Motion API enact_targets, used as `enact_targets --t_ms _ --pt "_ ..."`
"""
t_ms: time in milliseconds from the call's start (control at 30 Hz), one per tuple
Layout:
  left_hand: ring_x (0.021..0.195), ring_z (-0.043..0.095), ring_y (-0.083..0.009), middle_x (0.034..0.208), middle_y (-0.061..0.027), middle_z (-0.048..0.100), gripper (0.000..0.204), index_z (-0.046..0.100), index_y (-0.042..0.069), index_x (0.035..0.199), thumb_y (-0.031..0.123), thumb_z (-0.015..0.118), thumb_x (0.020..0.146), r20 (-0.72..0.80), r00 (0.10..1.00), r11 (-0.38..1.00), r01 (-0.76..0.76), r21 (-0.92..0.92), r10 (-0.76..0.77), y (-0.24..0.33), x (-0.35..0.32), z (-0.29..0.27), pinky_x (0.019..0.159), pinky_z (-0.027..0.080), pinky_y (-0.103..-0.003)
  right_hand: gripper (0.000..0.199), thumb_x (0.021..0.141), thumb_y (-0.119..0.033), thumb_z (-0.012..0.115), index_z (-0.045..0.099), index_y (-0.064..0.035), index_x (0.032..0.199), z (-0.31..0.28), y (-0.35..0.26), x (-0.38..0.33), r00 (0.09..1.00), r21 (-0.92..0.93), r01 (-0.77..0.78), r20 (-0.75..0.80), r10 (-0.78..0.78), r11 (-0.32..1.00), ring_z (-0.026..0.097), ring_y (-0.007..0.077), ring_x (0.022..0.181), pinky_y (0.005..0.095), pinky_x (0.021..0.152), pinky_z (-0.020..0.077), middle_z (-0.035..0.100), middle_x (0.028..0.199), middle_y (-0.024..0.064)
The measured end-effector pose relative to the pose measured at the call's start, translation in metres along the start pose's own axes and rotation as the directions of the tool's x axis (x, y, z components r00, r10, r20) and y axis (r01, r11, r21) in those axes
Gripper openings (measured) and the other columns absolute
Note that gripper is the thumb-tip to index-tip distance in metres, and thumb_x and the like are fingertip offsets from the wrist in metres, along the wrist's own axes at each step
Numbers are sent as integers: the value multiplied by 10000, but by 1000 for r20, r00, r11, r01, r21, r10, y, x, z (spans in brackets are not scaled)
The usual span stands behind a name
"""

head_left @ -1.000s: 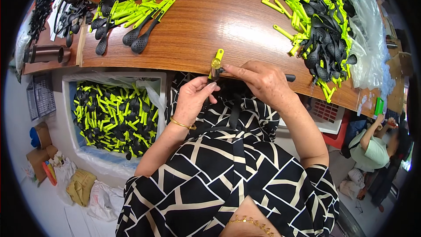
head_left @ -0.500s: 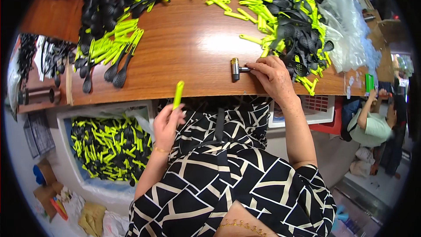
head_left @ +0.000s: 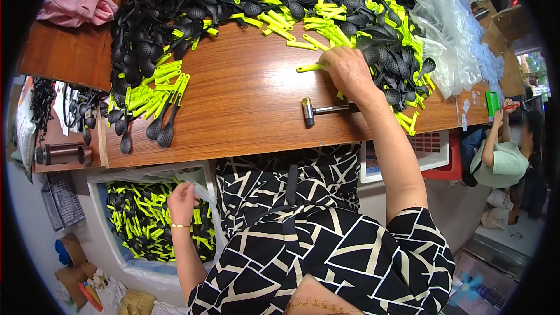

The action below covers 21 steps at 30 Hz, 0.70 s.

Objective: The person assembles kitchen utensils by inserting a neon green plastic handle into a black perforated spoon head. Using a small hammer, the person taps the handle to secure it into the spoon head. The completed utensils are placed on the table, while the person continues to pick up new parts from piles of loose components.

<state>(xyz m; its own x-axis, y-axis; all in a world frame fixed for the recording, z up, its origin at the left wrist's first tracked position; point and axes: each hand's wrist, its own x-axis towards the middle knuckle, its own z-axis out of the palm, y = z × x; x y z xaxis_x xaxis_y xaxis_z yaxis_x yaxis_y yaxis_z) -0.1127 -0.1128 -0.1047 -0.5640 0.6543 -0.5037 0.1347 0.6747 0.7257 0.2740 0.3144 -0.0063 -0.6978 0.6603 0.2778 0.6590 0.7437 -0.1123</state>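
Observation:
My right hand (head_left: 348, 73) is at the right-hand heap, its fingers closed on the inner end of a lime-green handle (head_left: 309, 68); the rest of that piece is hidden. Below it, a small mallet (head_left: 308, 113) with a metal shaft lies on the wooden table (head_left: 245, 81). My left hand (head_left: 183, 201) hangs over a white plastic-lined box, fingers curled together; whether anything is in them is hidden. Black perforated spoons with lime-green handles (head_left: 149, 216) fill the box.
Black perforated spoon heads (head_left: 192, 0) pile along the table's back. Several lime-green-handled spoons (head_left: 166, 122) lie at the left. Clear plastic sheeting (head_left: 443, 41) and a pink cloth (head_left: 79, 0) flank the heaps. A person in pale green (head_left: 504, 160) works at far right.
My right hand has let go of the mallet and moved up onto a lime-green handle. My left hand has swung left over the box; the lime-green handle it held no longer shows in it.

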Motion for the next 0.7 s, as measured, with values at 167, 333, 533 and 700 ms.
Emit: enact_targets --t_ms 167,333,533,700 --pt "665 632 -70 791 -31 719 160 762 -6 1126 117 668 1085 412 859 953 -279 -120 304 188 -19 18 610 506 -234 154 956 -90 661 684 -136 1101 -10 -3 19 982 -37 104 161 -96 994 691 322 1032 468 902 486 718 1005 101" --pt "977 724 -317 1056 -157 756 195 750 43 1164 154 697 1012 232 505 468 -861 198 831 282 67 79 853 563 -415 149 931 -73 620 673 -129 1058 -5 -8 15 978 -123 177 133 -161 976 719 278 933 455 832 496 736 1001 90" --pt "1211 647 -329 1281 -92 708 370 742 134 1269 27 604 943 88 356 222 -737 638 930 350 217 138 1035 487 -467 149 857 -69 730 651 -83 982 -16 -21 4 1000 257 -12 -22 18 966 731 344 856 467 785 538 729 848 138" --pt "1177 648 -314 1226 -38 680 274 801 193 1152 89 666 938 96 381 177 -619 765 919 371 259 137 998 508 -467 164 889 -110 807 682 -45 974 -7 -24 -10 988 585 -153 70 138 796 756 348 841 436 761 585 754 880 161"
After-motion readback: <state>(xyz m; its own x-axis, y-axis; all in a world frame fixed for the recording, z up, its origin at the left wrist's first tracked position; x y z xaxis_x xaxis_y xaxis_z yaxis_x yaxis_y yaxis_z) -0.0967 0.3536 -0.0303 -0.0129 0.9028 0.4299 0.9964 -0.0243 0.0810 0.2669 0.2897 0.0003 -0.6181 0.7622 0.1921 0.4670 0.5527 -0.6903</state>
